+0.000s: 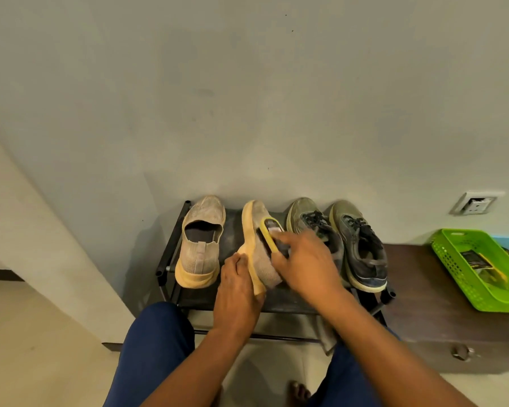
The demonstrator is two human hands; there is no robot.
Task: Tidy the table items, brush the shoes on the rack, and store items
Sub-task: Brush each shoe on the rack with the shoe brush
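Rack [171, 248] half hidden, brush [269, 230] partly covered

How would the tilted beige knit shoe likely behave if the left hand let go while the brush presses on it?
The beige knit shoe stands on its sole edge, steadied by the left hand, so it would probably tip flat. Its knit upper looks soft and would likely dent under the brush held by the right hand. It is probably light.
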